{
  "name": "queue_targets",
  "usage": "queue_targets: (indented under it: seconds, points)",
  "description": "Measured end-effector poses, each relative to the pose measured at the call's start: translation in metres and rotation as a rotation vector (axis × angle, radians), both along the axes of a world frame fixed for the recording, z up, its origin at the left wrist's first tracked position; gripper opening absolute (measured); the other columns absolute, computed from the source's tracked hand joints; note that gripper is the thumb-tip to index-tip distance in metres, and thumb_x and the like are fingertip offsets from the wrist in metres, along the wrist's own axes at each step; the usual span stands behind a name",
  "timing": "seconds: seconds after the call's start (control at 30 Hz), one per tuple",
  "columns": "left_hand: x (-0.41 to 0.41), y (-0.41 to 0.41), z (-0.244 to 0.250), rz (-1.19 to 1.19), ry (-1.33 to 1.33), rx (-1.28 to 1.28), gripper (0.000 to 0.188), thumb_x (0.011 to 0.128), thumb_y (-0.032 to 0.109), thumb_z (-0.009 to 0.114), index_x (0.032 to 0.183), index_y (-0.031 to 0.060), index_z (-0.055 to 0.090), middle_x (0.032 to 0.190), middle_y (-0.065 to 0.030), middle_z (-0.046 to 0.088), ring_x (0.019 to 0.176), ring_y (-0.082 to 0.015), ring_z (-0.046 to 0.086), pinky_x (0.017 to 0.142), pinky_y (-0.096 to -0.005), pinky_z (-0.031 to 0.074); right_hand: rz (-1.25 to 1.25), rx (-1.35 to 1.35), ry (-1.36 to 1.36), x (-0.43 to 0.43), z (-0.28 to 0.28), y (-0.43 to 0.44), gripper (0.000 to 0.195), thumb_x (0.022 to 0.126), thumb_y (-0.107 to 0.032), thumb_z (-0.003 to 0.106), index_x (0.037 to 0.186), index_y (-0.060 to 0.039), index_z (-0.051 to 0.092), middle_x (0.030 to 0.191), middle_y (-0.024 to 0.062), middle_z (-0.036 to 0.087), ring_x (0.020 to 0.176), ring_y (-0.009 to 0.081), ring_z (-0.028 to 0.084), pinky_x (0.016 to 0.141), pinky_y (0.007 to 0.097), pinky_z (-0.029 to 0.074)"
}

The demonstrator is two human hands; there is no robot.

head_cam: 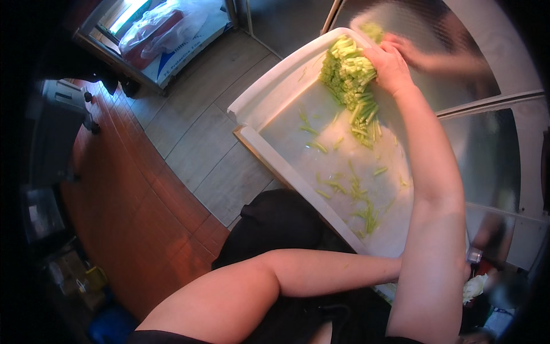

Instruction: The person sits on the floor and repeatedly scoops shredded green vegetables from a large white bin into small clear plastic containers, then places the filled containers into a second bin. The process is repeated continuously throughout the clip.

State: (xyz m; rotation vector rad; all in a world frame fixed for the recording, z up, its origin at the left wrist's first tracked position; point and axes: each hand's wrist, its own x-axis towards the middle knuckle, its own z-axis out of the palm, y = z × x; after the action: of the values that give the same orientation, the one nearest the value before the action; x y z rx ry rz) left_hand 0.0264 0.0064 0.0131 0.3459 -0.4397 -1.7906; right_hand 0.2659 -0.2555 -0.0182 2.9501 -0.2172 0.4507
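Observation:
A heap of chopped green vegetable stems (350,77) is piled against the far wall of a white plastic tray (275,101). My right hand (389,66) touches the heap's right side, with the thumb towards the stems; its other fingers are partly hidden. Loose cut pieces (367,215) are scattered over the tray's wet floor. My left forearm (339,271) passes along the tray's near end and crosses behind my right arm. Most of my left hand is hidden there, and only a bit of skin (467,270) shows beyond, beside a small dark object with a shiny end (475,256).
Metal cabinet doors (477,150) stand close along the tray's right side and reflect my hand. A wooden edge (262,155) runs beneath the tray's left side. At the back left, a low rack holds a printed box (193,56) and a plastic bag (172,26). A wheeled grey unit (62,103) stands left.

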Motion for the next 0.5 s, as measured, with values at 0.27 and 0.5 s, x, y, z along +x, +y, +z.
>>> queue_targets:
  seconds: [0.27, 0.5]
  points:
    - [0.001, -0.001, -0.005, 0.121, -0.163, 0.009, 0.043, 0.081, 0.008, 0.053, 0.123, -0.0005, 0.044, 0.109, -0.0120, 0.057, 0.100, -0.0177, 0.054, 0.086, -0.0301, 0.043, -0.555, 0.231, -0.099, -0.030, 0.051, 0.045, 0.032, 0.063, -0.014, 0.071, 0.093, -0.0113, 0.059, 0.085, 0.0086, 0.060, 0.082, 0.0265, 0.057, 0.075, 0.0366, 0.046]
    - [0.028, -0.016, -0.010, 0.038, -0.039, 0.297, 0.059, 0.075, -0.001, 0.042, 0.131, 0.0172, 0.038, 0.097, -0.0045, 0.054, 0.074, -0.0107, 0.046, 0.069, -0.0279, 0.043, -0.513, 1.096, -0.458, -0.171, 0.122, 0.135, 0.025, 0.067, -0.009, 0.069, 0.088, 0.0000, 0.059, 0.079, -0.0008, 0.059, 0.072, 0.0083, 0.053, 0.065, 0.0254, 0.045]
